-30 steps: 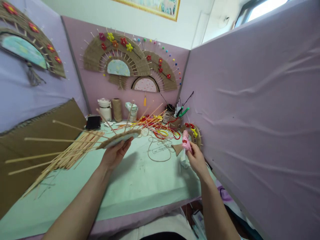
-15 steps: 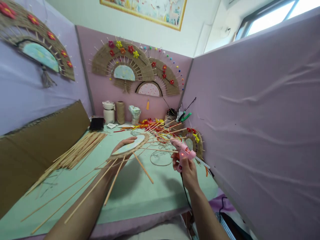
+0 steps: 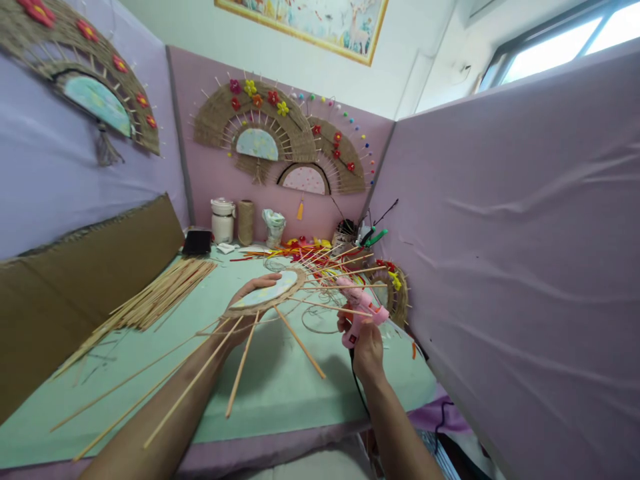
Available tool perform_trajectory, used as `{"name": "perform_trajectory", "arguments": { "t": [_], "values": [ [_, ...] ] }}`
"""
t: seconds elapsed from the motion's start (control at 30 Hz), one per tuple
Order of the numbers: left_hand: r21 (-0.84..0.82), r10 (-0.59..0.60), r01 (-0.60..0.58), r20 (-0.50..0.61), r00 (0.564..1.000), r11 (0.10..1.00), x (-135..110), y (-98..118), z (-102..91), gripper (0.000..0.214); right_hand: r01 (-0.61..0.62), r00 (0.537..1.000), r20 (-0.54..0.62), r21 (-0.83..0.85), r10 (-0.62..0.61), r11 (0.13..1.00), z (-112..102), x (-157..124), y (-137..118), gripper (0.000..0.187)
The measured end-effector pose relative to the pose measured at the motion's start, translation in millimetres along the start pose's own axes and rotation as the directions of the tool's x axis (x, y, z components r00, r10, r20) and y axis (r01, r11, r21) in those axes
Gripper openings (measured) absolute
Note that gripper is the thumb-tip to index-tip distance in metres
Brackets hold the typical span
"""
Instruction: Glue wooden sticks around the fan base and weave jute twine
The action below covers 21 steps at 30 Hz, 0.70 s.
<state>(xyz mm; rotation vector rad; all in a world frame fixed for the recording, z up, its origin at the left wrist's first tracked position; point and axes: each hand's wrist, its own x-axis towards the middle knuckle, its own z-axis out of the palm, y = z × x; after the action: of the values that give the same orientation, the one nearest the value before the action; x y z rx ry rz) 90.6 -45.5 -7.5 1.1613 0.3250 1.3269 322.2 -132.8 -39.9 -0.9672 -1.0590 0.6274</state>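
Note:
My left hand (image 3: 246,295) grips a half-round fan base (image 3: 267,292) from beneath, its fingers lying over the pale patterned face. Thin wooden sticks (image 3: 301,342) spread outward from the curved, twine-coloured rim, several toward me and several away to the right. In my right hand (image 3: 367,343) is a pink hot glue gun (image 3: 361,303), its nozzle pointing up and left near the sticks on the right. A dark cord hangs down from its handle. Some sticks cross in front of the gun; whether they touch it I cannot tell.
Loose sticks (image 3: 163,293) lie in a pile on the left, beside a cardboard panel (image 3: 90,293). Behind stand a white jar (image 3: 223,221) and a twine spool (image 3: 245,223). Coloured strips (image 3: 305,253) litter the back. A finished small fan (image 3: 395,293) leans at the right partition (image 3: 500,267).
The glue gun has moved slightly left, with its body lower behind the sticks. The fan base has tilted a little and shifted right in view. Both hands keep their holds.

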Motion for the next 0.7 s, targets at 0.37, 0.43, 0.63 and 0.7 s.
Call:
{"name": "perform_trajectory", "arguments": {
  "t": [0.37, 0.43, 0.63, 0.7],
  "values": [
    [-0.048, -0.032, 0.030, -0.043, 0.999, 0.998, -0.4, 1.6, 2.9, 0.037, 0.011, 0.999, -0.037, -0.110, -0.015, 0.994, 11.0, 2.2, 3.6, 0.059],
    [-0.057, -0.042, 0.040, -0.037, 0.998, 0.998, -0.3, 1.8, 2.4, 0.036, 0.008, 0.999, -0.038, -0.125, -0.013, 0.992, 12.6, 1.9, 1.1, 0.058],
    [0.005, -0.015, 0.015, -0.019, 1.000, 1.000, -1.2, -0.5, 0.5, 0.036, 0.024, 0.998, -0.046, -0.135, -0.031, 0.991, 13.9, 0.2, 0.5, 0.052],
    [0.009, -0.008, 0.008, -0.015, 1.000, 1.000, -1.8, -0.8, 0.7, 0.036, 0.035, 0.998, -0.040, -0.137, -0.041, 0.990, 13.9, -0.1, 1.0, 0.050]
  ]
}}
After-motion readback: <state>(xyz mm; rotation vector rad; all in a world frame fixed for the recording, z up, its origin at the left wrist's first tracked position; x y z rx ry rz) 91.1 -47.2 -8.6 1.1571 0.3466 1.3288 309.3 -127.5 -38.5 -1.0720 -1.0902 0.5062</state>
